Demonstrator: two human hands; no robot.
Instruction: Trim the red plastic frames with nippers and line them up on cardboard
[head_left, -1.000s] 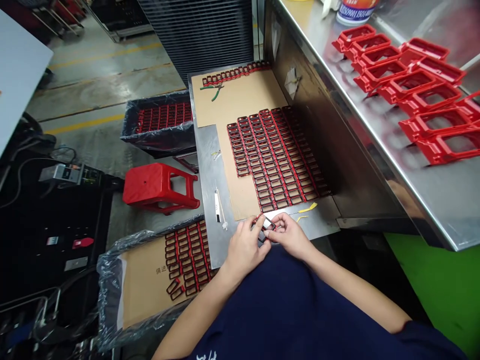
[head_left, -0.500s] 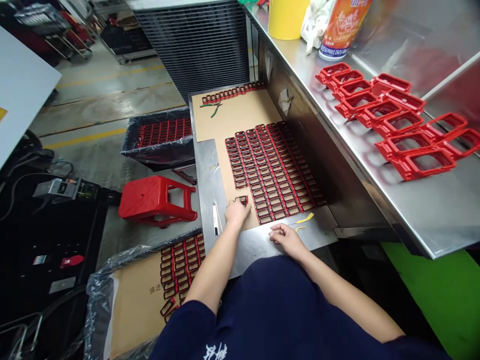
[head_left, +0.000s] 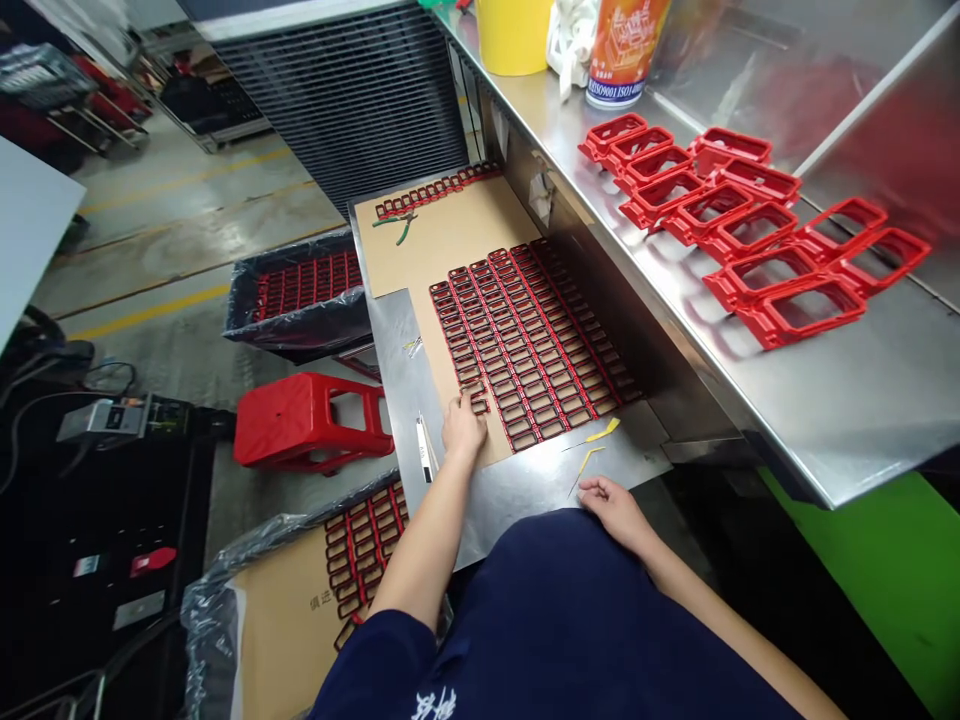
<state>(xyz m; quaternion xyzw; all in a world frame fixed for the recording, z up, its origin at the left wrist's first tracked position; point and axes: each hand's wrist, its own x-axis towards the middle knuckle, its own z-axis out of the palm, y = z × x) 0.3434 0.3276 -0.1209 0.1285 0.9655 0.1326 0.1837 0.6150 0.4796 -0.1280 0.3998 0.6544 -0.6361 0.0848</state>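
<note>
My left hand [head_left: 463, 428] has its fingers closed on a small black-and-red rectangular frame [head_left: 478, 403], at the near end of the leftmost row. The fingers partly hide that frame. Rows of matching frames [head_left: 525, 345] lie side by side on brown cardboard [head_left: 427, 232]. My right hand [head_left: 611, 508] rests near the table's front edge, fingers loosely curved and a little apart from the thumb, with nothing visible in it. Close to it on the bare metal lies a thin yellow-handled tool [head_left: 587, 462]. A second yellow piece [head_left: 604, 431] lies just beyond.
White-handled tweezers [head_left: 424, 450] and green-handled pliers [head_left: 397, 222] lie on the table. Larger red frames [head_left: 750, 230] stand on the metal shelf [head_left: 847, 420] at right. At left are a red stool [head_left: 281, 420] and plastic-lined bins [head_left: 289, 325] of frames.
My left hand has brought its frame up against the end of the leftmost row. My right hand has drawn back to the right, toward my body. The view has shifted slightly.
</note>
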